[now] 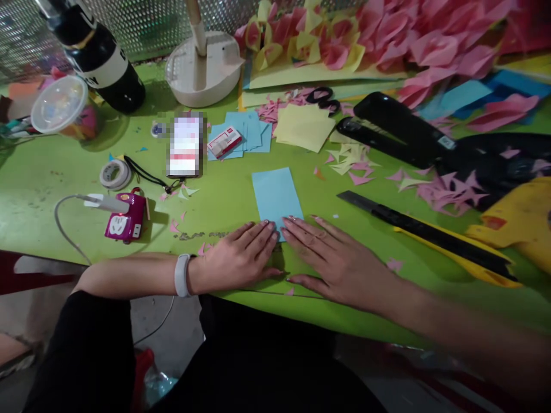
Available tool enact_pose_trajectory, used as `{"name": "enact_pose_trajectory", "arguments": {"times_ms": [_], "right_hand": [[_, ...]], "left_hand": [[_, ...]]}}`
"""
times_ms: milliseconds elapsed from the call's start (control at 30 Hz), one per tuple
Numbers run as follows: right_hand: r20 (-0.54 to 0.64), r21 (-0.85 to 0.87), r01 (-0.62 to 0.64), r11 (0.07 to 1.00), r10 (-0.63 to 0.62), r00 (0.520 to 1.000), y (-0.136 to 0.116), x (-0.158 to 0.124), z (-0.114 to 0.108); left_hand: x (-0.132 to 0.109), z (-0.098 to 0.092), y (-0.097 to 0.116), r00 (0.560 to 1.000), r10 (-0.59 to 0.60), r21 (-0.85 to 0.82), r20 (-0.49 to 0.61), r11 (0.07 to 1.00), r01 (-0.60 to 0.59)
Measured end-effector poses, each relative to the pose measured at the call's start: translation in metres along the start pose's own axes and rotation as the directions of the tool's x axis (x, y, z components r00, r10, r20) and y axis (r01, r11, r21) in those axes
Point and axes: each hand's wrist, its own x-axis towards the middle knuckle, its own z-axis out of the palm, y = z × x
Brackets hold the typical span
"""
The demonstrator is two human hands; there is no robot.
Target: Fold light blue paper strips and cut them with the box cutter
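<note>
A blue sheet of paper lies on the green table in front of me. My left hand rests flat, its fingertips on the paper's near left edge. Opposite it, my right hand lies flat with fingertips on the near right part of the sheet. Both hands have their fingers stretched out, and they cover the paper's near corners. Behind the sheet are a stack of blue paper pieces, with a small red and white box on top, and a stack of pale yellow sheets.
On the right lie a utility knife, a black stapler and paper scraps. Pink and yellow paper flowers fill the back. Leftward are a phone, tape roll, purple plug adapter, black bottle and plastic tub.
</note>
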Motion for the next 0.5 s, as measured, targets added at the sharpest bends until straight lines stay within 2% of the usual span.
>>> {"name": "enact_pose_trajectory", "arguments": {"times_ms": [167,500], "right_hand": [[0.003,0.004,-0.006,1.000,0.006,1.000,-0.0006,0.0003,-0.0002],[0.034,0.021,-0.006,1.000,0.006,0.999,0.0013,-0.0007,-0.0030]], "left_hand": [[-0.0019,0.0007,0.0042,1.000,0.008,0.046,0.017,0.999,-0.009],[-0.0064,0.0034,0.0019,0.998,0.009,0.010,0.070,1.000,-0.010]]}}
